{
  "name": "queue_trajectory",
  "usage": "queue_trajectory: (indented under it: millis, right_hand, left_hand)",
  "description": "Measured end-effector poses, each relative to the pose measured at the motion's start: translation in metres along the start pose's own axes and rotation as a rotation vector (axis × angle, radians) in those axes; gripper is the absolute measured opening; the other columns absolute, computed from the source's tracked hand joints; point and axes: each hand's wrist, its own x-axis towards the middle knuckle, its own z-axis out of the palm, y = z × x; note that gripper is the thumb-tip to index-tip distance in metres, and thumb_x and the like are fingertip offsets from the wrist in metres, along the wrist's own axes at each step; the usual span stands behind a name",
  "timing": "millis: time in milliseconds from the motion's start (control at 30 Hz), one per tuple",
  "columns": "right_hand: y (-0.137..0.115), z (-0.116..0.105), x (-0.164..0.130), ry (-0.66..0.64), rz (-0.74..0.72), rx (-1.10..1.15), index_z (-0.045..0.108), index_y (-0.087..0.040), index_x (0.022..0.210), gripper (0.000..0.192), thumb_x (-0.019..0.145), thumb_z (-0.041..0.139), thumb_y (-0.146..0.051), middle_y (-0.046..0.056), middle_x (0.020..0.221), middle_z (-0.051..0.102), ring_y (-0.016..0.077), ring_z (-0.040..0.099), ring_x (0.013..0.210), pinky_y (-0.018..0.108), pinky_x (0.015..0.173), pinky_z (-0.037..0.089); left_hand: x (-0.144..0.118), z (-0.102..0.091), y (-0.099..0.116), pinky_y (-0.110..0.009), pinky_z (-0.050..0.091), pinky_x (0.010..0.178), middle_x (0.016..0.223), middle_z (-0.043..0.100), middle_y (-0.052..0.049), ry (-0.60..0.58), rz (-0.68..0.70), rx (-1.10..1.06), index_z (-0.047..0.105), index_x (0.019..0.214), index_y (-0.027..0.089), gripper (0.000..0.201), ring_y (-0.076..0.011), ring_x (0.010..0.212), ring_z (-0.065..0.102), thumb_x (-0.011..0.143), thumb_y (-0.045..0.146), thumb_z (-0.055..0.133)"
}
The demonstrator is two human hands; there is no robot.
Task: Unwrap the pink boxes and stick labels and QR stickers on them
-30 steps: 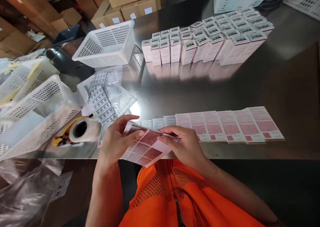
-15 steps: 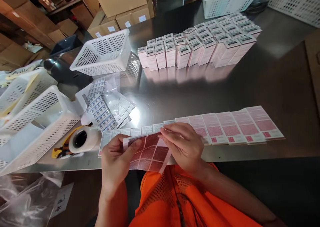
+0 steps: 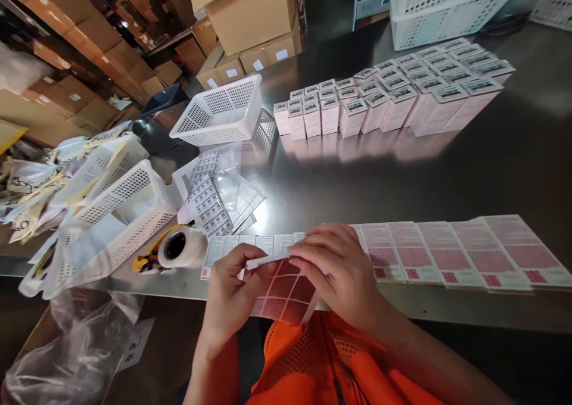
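A sheet of dark red stickers (image 3: 283,295), divided by white lines, is held between my two hands over the table's front edge. My left hand (image 3: 230,292) pinches its left upper side, thumb on top. My right hand (image 3: 342,265) has its fingers closed at the upper right edge, where the fingertips partly hide the sheet. Along the top, a pale strip of the sheet is bent up. Just behind my hands runs a row of overlapping printed cards, pink ones (image 3: 435,250) to the right and pale grey ones (image 3: 217,250) to the left.
Small pink boxes (image 3: 357,119) stand grouped at the back. White baskets (image 3: 218,113) sit at the back left and left (image 3: 120,214). A tape roll (image 3: 181,247) and sheets of small blue labels (image 3: 210,205) lie left of my hands. Cardboard boxes (image 3: 254,18) are stacked beyond the metal table.
The view has shifted left, so the table's things appear further right. The sheet's top edge has been bent up into a pale strip; both hands keep hold of it.
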Motion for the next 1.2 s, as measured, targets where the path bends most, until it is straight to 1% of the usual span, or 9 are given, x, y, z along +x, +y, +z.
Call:
queue_trajectory:
  millis: [100, 233, 300, 433, 533, 767, 867, 1000, 1200]
  right_hand:
    - [-0.003, -0.004, 0.010, -0.006, 0.018, 0.074, 0.070, -0.024, 0.089, 0.013, 0.090, 0.065, -0.012, -0.001, 0.081, 0.073, 0.0166, 0.066, 0.078, 0.036, 0.077, 0.047]
    - [-0.004, -0.002, 0.013, 0.032, 0.027, 0.087, 0.071, -0.024, 0.085, 0.014, 0.088, 0.066, -0.011, -0.002, 0.077, 0.073, 0.0155, 0.067, 0.074, 0.035, 0.073, 0.048]
    - [-0.004, 0.000, 0.010, 0.064, -0.008, 0.076, 0.072, -0.025, 0.090, 0.017, 0.088, 0.066, -0.010, -0.003, 0.080, 0.075, 0.0156, 0.069, 0.075, 0.036, 0.075, 0.049]
    - [-0.003, 0.004, 0.003, 0.149, -0.110, -0.026, 0.071, -0.028, 0.101, 0.027, 0.086, 0.067, -0.006, -0.003, 0.090, 0.078, 0.0167, 0.072, 0.082, 0.042, 0.089, 0.049]
    - [-0.002, 0.006, 0.001, 0.152, -0.139, -0.071, 0.071, -0.028, 0.100, 0.028, 0.084, 0.067, -0.004, -0.002, 0.097, 0.079, 0.0182, 0.073, 0.087, 0.043, 0.094, 0.048]
    - [-0.003, 0.002, 0.006, 0.041, 0.037, 0.048, 0.067, -0.025, 0.093, 0.015, 0.087, 0.069, -0.012, -0.002, 0.081, 0.075, 0.0181, 0.067, 0.078, 0.040, 0.080, 0.046]
    - [-0.003, 0.000, 0.006, 0.062, 0.005, 0.008, 0.068, -0.027, 0.090, 0.019, 0.088, 0.065, -0.009, -0.005, 0.082, 0.077, 0.0170, 0.069, 0.077, 0.040, 0.082, 0.044]
    - [-0.003, 0.000, 0.001, 0.131, -0.074, -0.055, 0.069, -0.030, 0.096, 0.027, 0.087, 0.064, -0.004, -0.007, 0.092, 0.079, 0.0153, 0.072, 0.081, 0.040, 0.088, 0.043]
    - [0.003, -0.002, -0.003, 0.060, -0.112, -0.106, 0.068, -0.025, 0.092, 0.018, 0.092, 0.060, -0.008, -0.004, 0.100, 0.078, 0.0154, 0.069, 0.091, 0.039, 0.093, 0.043]
  left_hand:
    - [0.000, -0.001, 0.008, -0.023, 0.050, 0.067, 0.083, 0.073, 0.000, -0.006, 0.103, 0.042, 0.071, 0.091, 0.023, 0.008, -0.0156, 0.077, 0.066, 0.084, 0.027, 0.072]
    - [0.000, 0.003, 0.011, -0.023, 0.052, 0.068, 0.087, 0.075, 0.000, 0.051, 0.186, 0.039, 0.074, 0.095, 0.026, 0.010, -0.0156, 0.079, 0.068, 0.085, 0.029, 0.072]
    - [0.000, 0.004, 0.009, -0.022, 0.051, 0.064, 0.083, 0.075, 0.000, 0.077, 0.176, 0.025, 0.075, 0.091, 0.025, 0.008, -0.0149, 0.075, 0.068, 0.086, 0.030, 0.071]
    - [0.002, 0.005, 0.007, -0.024, 0.052, 0.063, 0.079, 0.075, 0.000, 0.127, 0.125, 0.036, 0.075, 0.087, 0.022, 0.012, -0.0159, 0.071, 0.067, 0.086, 0.034, 0.071]
    - [0.003, 0.006, 0.007, -0.024, 0.052, 0.064, 0.080, 0.075, 0.000, 0.121, 0.096, 0.046, 0.074, 0.089, 0.023, 0.012, -0.0157, 0.070, 0.067, 0.087, 0.034, 0.069]
    - [0.002, 0.008, 0.014, -0.021, 0.050, 0.060, 0.077, 0.074, 0.002, 0.064, 0.156, 0.114, 0.074, 0.088, 0.025, 0.006, -0.0144, 0.069, 0.066, 0.087, 0.028, 0.069]
    - [0.002, 0.009, 0.016, -0.019, 0.049, 0.059, 0.076, 0.073, 0.003, 0.052, 0.185, 0.135, 0.074, 0.088, 0.026, 0.005, -0.0126, 0.068, 0.065, 0.088, 0.027, 0.070]
    - [0.002, 0.010, 0.016, -0.018, 0.048, 0.060, 0.076, 0.073, 0.004, 0.072, 0.191, 0.154, 0.073, 0.089, 0.026, 0.004, -0.0110, 0.067, 0.064, 0.088, 0.026, 0.070]
    - [0.003, 0.009, 0.011, -0.021, 0.050, 0.063, 0.079, 0.074, 0.003, 0.073, 0.101, 0.129, 0.073, 0.089, 0.024, 0.009, -0.0124, 0.070, 0.065, 0.087, 0.032, 0.070]
